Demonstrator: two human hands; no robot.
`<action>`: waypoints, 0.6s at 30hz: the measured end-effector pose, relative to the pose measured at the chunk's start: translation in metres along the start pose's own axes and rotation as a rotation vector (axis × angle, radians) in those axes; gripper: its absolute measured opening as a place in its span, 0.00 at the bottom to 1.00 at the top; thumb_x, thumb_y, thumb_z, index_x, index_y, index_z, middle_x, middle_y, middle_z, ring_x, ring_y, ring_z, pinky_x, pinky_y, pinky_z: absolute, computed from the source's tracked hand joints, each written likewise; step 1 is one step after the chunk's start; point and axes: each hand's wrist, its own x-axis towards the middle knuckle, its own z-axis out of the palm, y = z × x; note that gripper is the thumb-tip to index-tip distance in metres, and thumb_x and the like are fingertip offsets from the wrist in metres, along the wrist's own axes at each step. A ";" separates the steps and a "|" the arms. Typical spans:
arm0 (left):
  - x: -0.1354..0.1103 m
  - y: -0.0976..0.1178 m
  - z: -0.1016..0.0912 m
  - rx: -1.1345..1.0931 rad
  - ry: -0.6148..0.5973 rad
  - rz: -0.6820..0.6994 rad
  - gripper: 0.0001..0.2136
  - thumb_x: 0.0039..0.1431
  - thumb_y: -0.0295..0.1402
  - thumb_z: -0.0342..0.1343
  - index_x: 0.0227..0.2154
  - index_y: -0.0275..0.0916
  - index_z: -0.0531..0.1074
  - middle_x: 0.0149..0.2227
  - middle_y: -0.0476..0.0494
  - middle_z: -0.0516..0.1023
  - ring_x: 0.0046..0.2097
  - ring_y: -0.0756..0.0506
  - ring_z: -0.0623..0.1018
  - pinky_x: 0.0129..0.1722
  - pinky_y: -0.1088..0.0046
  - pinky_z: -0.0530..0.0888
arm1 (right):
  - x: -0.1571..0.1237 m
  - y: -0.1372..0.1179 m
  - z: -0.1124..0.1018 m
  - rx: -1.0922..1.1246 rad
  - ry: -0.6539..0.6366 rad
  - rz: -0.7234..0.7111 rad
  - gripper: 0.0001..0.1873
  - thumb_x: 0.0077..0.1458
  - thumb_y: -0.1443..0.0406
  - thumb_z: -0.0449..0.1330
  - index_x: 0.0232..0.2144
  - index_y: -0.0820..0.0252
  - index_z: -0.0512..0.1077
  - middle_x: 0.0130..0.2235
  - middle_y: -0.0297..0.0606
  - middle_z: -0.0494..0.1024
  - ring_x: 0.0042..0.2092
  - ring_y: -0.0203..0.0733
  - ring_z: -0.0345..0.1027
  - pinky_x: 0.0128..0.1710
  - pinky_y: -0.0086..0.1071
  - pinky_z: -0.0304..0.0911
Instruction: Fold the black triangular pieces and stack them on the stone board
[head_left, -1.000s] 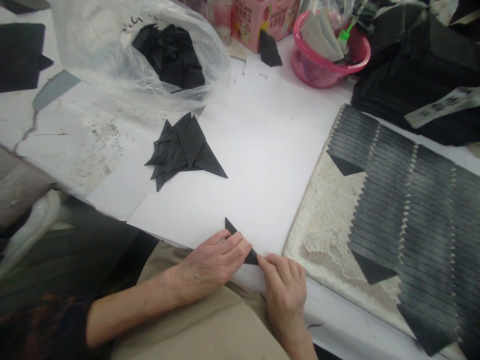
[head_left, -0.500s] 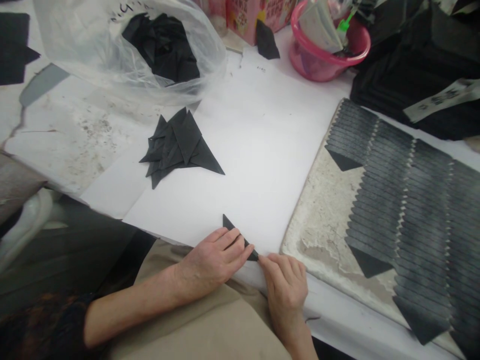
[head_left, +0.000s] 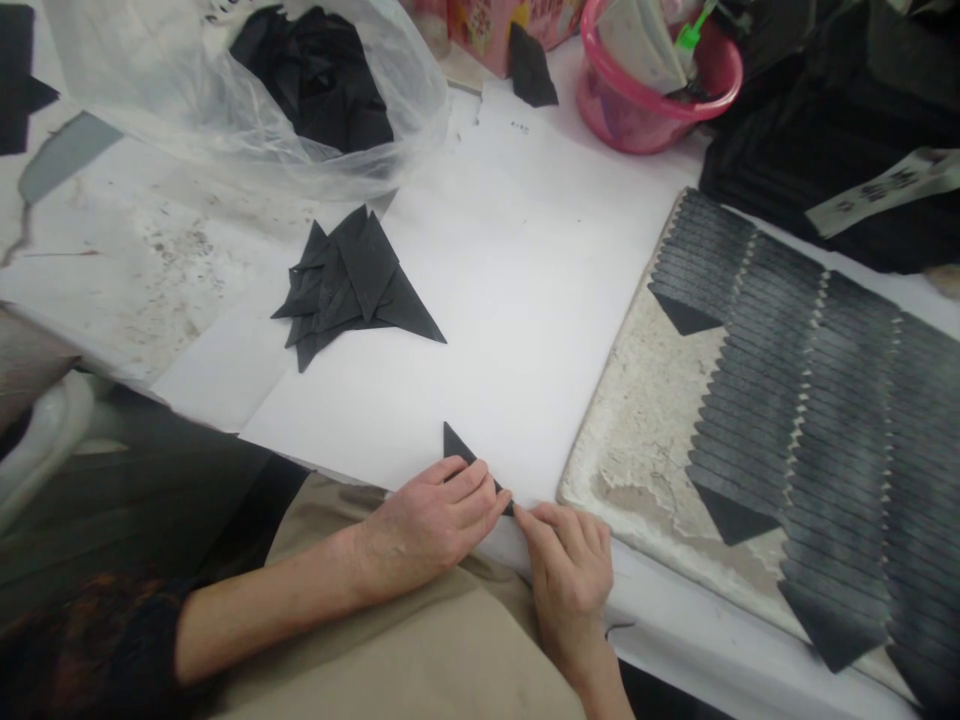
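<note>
A black, folded-looking triangular piece lies near the front edge of the white-covered table. My left hand rests over its middle, fingers together and bent down on it, with the thumb hidden below. At the lower right tip, my right hand pinches the piece between thumb and forefinger, its other fingers curled in. Whether the piece is cloth or another thin sheet, I cannot tell. Farther back on the table is a loose pile of similar black pieces.
On the right a worn, pale board carries overlapping rows of black pointed pieces. A clear plastic bag holds more black pieces. Behind stand a pink basin with small items, a pink box and a black stack with a paper strip.
The whole view has shifted slightly. Both hands keep nearly the same place on the black triangular piece, with the left fingers slightly moved along it.
</note>
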 end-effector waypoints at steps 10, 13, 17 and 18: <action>-0.002 0.000 0.001 0.010 -0.014 0.001 0.15 0.67 0.26 0.50 0.55 0.33 0.68 0.50 0.39 0.73 0.56 0.39 0.70 0.52 0.60 0.70 | -0.001 -0.001 -0.001 0.010 0.061 0.015 0.08 0.59 0.72 0.60 0.38 0.55 0.76 0.34 0.35 0.76 0.37 0.37 0.66 0.39 0.34 0.57; -0.002 0.000 0.000 0.005 -0.003 -0.004 0.15 0.66 0.27 0.51 0.55 0.34 0.67 0.50 0.39 0.74 0.56 0.39 0.70 0.52 0.60 0.70 | -0.001 -0.001 -0.001 -0.007 0.056 0.006 0.08 0.59 0.71 0.60 0.38 0.55 0.76 0.33 0.35 0.76 0.36 0.37 0.65 0.38 0.34 0.57; -0.001 0.001 -0.002 0.015 -0.004 -0.002 0.15 0.66 0.27 0.52 0.55 0.35 0.67 0.50 0.38 0.74 0.55 0.39 0.71 0.51 0.60 0.71 | 0.000 -0.001 -0.002 -0.033 0.042 -0.015 0.08 0.59 0.71 0.60 0.39 0.55 0.76 0.34 0.36 0.76 0.36 0.37 0.63 0.37 0.34 0.57; -0.001 0.001 -0.002 0.018 -0.005 0.000 0.15 0.66 0.27 0.52 0.55 0.35 0.67 0.50 0.38 0.74 0.55 0.39 0.71 0.51 0.60 0.71 | 0.000 -0.001 -0.002 -0.040 0.041 -0.021 0.08 0.59 0.71 0.60 0.39 0.56 0.76 0.34 0.36 0.76 0.36 0.37 0.63 0.37 0.34 0.57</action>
